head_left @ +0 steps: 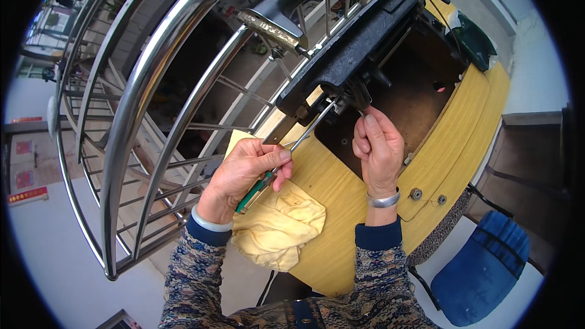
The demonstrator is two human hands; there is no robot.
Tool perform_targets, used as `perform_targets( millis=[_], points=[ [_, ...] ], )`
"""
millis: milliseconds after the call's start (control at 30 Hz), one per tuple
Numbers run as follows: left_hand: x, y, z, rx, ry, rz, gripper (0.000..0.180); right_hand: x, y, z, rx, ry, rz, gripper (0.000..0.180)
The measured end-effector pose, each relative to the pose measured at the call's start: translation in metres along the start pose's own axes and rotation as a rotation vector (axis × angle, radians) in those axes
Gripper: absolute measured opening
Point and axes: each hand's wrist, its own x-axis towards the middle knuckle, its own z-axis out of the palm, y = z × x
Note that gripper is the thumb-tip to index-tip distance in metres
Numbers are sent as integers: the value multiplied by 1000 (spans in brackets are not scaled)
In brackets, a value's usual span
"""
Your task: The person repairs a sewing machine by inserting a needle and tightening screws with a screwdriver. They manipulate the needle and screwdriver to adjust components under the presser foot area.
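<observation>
A black sewing machine (372, 42) is tipped back on its table, its underside facing me. My left hand (250, 167) is closed around a screwdriver (311, 129) with a green handle, its shaft slanting up to the right. The screwdriver's tip reaches the metal mechanism (341, 99) under the machine's end. Right beside that mechanism, my right hand (381, 143) is closed in a pinch at a thin metal end; what it grips is mostly hidden by the fingers. A crumpled yellow cloth (283, 225) lies on the table below my left hand.
The wooden table (338, 207) has a dark opening (402, 100) under the machine. Two small round metal parts, one a bobbin (416, 194) by a loose thread, lie at the right. A curved metal railing (143, 85) stands close on the left. A blue-covered seat (481, 268) is lower right.
</observation>
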Motion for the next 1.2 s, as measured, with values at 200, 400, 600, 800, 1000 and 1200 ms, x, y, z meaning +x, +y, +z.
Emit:
perform_targets(
  millis=[200, 400, 600, 800, 1000, 1200],
  points=[
    [3, -15, -5, -371, -184, -93, 27, 0, 1, -1, 2, -11, -15, 31],
    [14, -34, -12, -594, -305, -120, 24, -1, 1, -1, 15, 4, 1, 30],
    [15, -35, -3, -132, -76, -2, 24, -1, -1, 1, 11, -6, 7, 30],
    [2, -35, 9, 88, 180, 101, 20, -1, -1, 1, 27, -2, 15, 26],
    [-42, -55, 18, 1124, 543, 596, 55, -1, 0, -1, 23, -8, 12, 25],
    [-47, -86, 20, 1270, 589, 649, 45, -1, -1, 0, 10, -1, 10, 25]
  ],
)
